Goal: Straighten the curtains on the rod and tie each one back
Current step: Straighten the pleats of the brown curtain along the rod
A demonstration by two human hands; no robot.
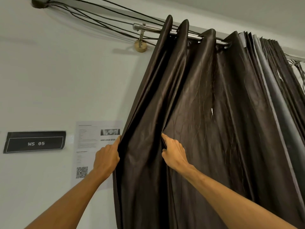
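Observation:
A dark brown satin curtain (198,104) hangs in deep folds from a metal rod (194,36) near the ceiling. My left hand (106,157) grips the curtain's left edge at mid height, its fingers hidden behind the fabric. My right hand (173,153) pinches a fold a little further right, fingertips tucked into the crease. To the right, a second bunch of grey and dark pleats (270,76) is gathered tightly on the same rod. No tieback is visible.
The rod's bracket (141,42) is fixed to the white wall, with black cables (85,10) running above it. A black "WS 05" sign (35,142) and a printed sheet with a QR code (92,151) are on the wall at the left.

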